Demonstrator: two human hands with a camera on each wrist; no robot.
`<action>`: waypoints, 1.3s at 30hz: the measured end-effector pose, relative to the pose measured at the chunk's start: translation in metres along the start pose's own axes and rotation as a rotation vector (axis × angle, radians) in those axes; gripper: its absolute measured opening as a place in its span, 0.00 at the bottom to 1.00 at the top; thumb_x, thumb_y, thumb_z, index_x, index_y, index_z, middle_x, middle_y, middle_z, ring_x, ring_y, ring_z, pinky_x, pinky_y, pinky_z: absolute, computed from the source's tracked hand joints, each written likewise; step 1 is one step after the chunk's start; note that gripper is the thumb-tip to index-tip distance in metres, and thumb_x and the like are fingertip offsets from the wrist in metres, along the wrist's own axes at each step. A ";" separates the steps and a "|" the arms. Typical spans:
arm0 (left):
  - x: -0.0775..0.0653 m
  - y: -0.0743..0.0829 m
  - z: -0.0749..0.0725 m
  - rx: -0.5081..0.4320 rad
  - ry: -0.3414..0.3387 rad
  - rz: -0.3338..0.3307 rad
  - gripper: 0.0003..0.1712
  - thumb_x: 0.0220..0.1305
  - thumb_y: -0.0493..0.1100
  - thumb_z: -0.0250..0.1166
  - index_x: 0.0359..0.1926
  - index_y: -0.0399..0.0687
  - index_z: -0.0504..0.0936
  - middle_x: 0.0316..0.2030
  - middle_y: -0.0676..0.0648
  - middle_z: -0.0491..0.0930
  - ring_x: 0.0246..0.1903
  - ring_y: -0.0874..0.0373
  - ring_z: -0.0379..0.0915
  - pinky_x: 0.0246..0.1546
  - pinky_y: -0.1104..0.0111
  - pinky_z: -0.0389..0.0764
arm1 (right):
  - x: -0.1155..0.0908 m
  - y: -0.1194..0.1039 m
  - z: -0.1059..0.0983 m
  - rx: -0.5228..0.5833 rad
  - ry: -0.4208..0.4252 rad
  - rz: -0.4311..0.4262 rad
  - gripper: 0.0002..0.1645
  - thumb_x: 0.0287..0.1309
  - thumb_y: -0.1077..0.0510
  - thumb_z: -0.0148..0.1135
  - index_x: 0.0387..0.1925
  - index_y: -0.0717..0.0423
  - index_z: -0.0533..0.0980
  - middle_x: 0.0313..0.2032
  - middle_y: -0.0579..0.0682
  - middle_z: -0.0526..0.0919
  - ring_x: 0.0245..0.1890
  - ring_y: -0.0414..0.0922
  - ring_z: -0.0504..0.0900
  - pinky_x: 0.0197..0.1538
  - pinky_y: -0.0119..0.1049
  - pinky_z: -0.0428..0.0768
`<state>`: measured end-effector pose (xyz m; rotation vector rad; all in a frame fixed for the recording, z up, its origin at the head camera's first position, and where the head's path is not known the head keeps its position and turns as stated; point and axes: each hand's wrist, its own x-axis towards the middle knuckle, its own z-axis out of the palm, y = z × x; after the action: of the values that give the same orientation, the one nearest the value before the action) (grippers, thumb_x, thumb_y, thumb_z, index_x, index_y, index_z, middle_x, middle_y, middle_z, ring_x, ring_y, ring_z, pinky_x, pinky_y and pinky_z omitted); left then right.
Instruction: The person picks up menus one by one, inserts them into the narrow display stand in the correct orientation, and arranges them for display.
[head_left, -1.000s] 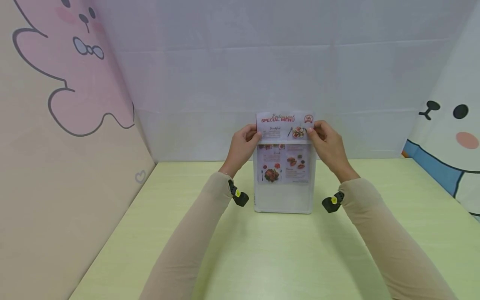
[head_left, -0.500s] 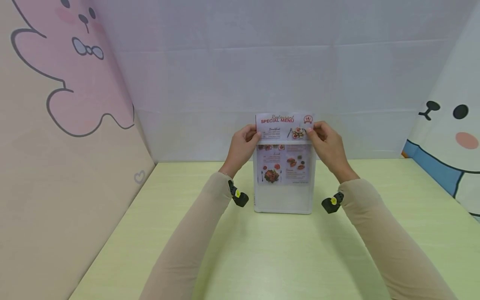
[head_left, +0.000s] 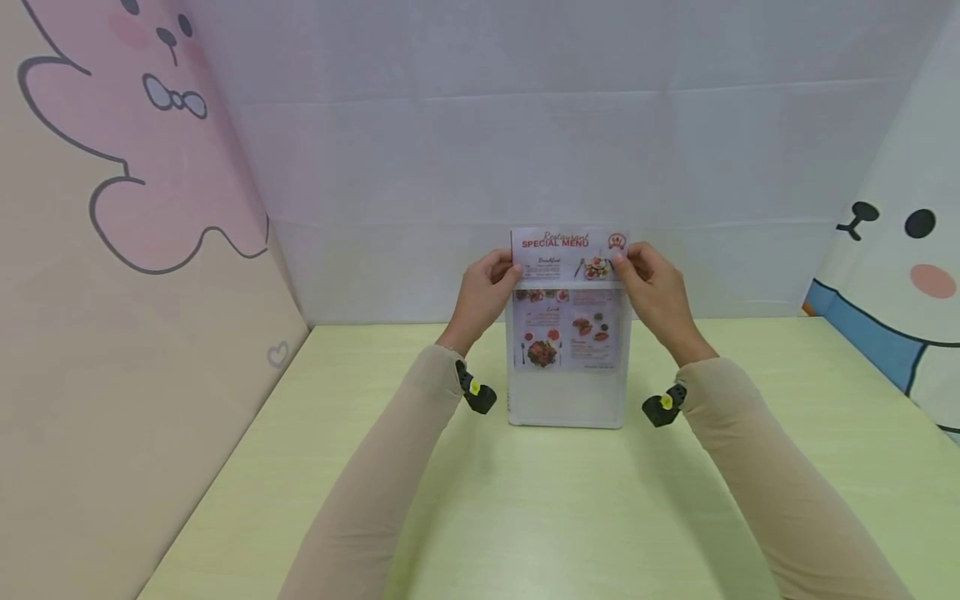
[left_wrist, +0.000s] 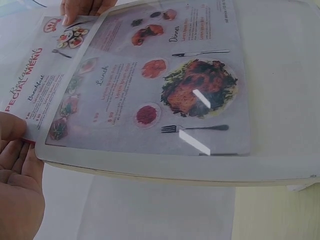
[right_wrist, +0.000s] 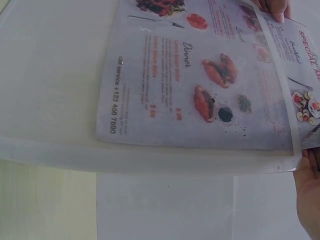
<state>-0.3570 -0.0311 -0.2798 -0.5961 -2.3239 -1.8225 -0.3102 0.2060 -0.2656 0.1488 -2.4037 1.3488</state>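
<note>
A printed restaurant menu sheet [head_left: 558,258] sits partway down inside a clear-fronted, white-edged display stand [head_left: 566,400] that stands upright on the table. The top strip of the sheet, with its red title, sticks out above the stand's upper edge. My left hand [head_left: 483,292] pinches the sheet's left edge between thumb and fingers, just above the stand. On the opposite edge my right hand [head_left: 660,292] pinches it the same way. In the left wrist view the menu's lower part [left_wrist: 165,90] shows behind the clear front, with bare stand below it.
The pale yellow-green table [head_left: 555,517] spreads around the stand. Behind it hangs a white backdrop [head_left: 450,167]. A beige panel with a pink cartoon figure [head_left: 187,183] rises at the left, and a white cartoon panel [head_left: 900,250] at the right.
The menu sheet has slid down slightly into the stand, so a little less of its top shows. Both hands keep their pinch and have hardly moved.
</note>
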 end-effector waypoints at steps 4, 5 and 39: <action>0.000 0.000 0.000 -0.004 0.002 -0.004 0.15 0.71 0.43 0.56 0.55 0.43 0.77 0.50 0.44 0.82 0.50 0.56 0.79 0.52 0.62 0.78 | -0.001 -0.002 0.000 -0.029 0.005 -0.009 0.26 0.70 0.42 0.47 0.49 0.61 0.72 0.51 0.60 0.80 0.52 0.51 0.77 0.55 0.45 0.74; 0.000 0.000 0.000 -0.004 0.004 -0.004 0.15 0.71 0.43 0.56 0.55 0.43 0.77 0.50 0.44 0.82 0.49 0.56 0.79 0.52 0.62 0.78 | -0.001 -0.002 0.000 -0.039 0.007 -0.012 0.26 0.70 0.42 0.47 0.48 0.61 0.72 0.51 0.60 0.81 0.51 0.50 0.78 0.53 0.43 0.74; 0.003 -0.001 0.003 -0.002 0.013 0.014 0.14 0.70 0.42 0.57 0.53 0.41 0.77 0.48 0.42 0.83 0.45 0.55 0.80 0.48 0.63 0.79 | 0.001 0.002 0.000 -0.034 0.005 0.001 0.25 0.69 0.41 0.48 0.49 0.58 0.72 0.49 0.57 0.81 0.47 0.42 0.77 0.50 0.37 0.73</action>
<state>-0.3602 -0.0281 -0.2804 -0.5975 -2.3041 -1.8167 -0.3112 0.2074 -0.2671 0.1352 -2.4214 1.3058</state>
